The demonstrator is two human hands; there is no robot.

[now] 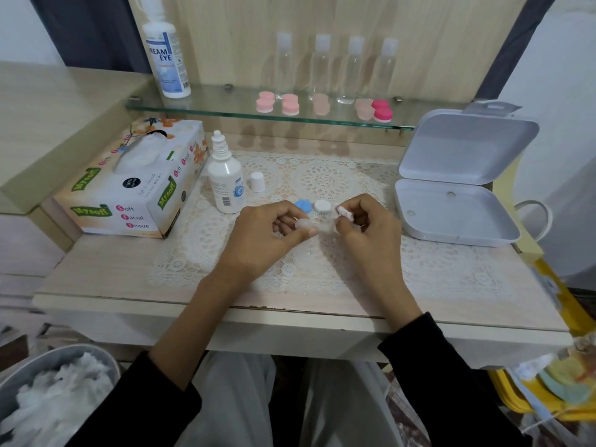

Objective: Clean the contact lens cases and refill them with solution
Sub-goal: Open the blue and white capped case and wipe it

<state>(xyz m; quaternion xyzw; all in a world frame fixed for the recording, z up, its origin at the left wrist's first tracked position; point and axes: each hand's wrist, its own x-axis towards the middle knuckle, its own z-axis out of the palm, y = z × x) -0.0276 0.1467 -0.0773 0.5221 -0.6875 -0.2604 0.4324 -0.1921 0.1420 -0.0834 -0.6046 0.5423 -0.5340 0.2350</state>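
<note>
Head view: above the desk (129, 279), the left hand (267, 230) pinches the clear lens case (304, 224); the right hand (367, 227) pinches a tissue wad (344, 216). A careless left-hand sweep could topple the uncapped solution bottle (224, 179) nearby.

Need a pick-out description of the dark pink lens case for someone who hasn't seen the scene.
Find the glass shelf on the back panel. A row of small round cases sits on it before four clear bottles. The dark pink lens case is at the row's right end, the only vivid magenta one; its neighbours are pale pink or peach.
</note>
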